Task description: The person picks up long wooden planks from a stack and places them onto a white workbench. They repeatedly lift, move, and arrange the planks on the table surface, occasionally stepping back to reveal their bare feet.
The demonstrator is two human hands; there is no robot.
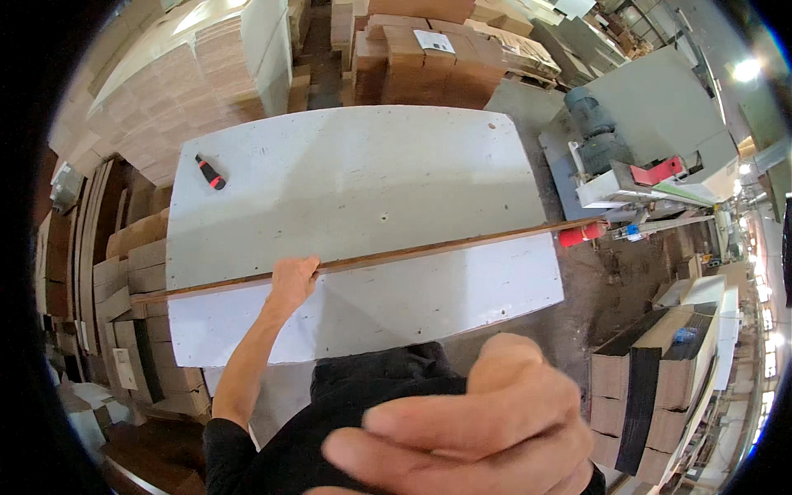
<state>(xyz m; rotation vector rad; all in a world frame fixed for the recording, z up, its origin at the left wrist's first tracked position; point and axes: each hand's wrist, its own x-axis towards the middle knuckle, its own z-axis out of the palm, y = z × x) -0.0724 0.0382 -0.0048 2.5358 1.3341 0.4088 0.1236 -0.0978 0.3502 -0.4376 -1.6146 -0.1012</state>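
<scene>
A long, narrow brown wooden strip (429, 250) lies across the white-topped table (445, 165), running past its left and right edges. My left hand (294, 279) is closed around the strip left of its middle, with the arm reaching in from the lower left. Large and close to the camera, my right hand (495, 421) is raised over my dark clothing. Its fingers point left, loosely bent and apart, and nothing shows in them. A black and red hand tool (210, 172) rests at the table's far left; its exact kind is unclear.
Stacked cardboard (186, 91) rises behind the table at left, with brown cartons (429, 66) behind its middle. A machine with blue-grey motors (596, 132) and a red cylinder (582, 235) stands at right. Another cardboard stack (660, 388) is at the lower right.
</scene>
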